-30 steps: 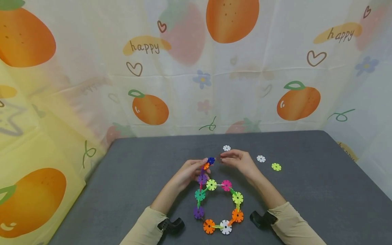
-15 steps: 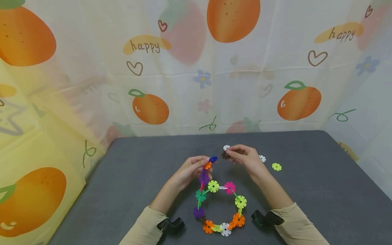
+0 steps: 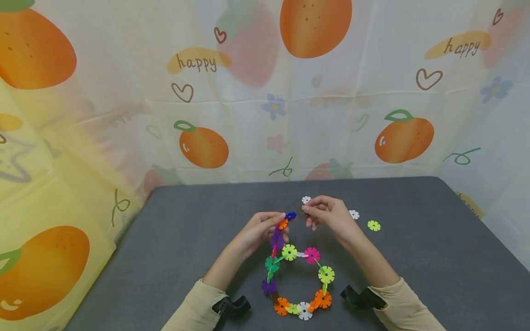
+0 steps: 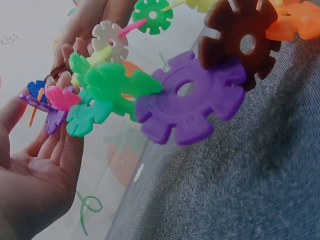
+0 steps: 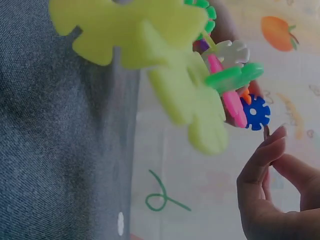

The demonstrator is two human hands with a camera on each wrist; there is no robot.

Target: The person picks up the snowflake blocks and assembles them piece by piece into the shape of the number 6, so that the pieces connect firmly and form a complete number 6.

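Note:
My left hand [image 3: 260, 228] pinches the top of a chain of colourful slotted snowflake discs between thumb and fingers. A blue disc [image 3: 291, 215] forms the chain's end, with an orange disc [image 3: 283, 224] just below it. From there the chain runs down through purple pieces into a ring, including a green disc [image 3: 272, 264], a pink disc [image 3: 312, 255] and a white disc [image 3: 305, 311]. Close to the blue end, my right hand [image 3: 331, 216] pinches a brown disc [image 5: 266, 132], seen nearly edge-on. Whether brown and blue touch is unclear.
Beyond my right hand lies a loose white disc [image 3: 306, 200]. Another white disc [image 3: 354, 214] and a yellow-green disc [image 3: 374, 225] lie to the right on the dark grey table [image 3: 434, 257]. A fruit-printed curtain [image 3: 248, 138] hangs behind the table.
The brown disc swung away from the blue end, then turned edge-on beside it again. My left hand tilted the blue disc and the ring's right side shifted slightly outward.

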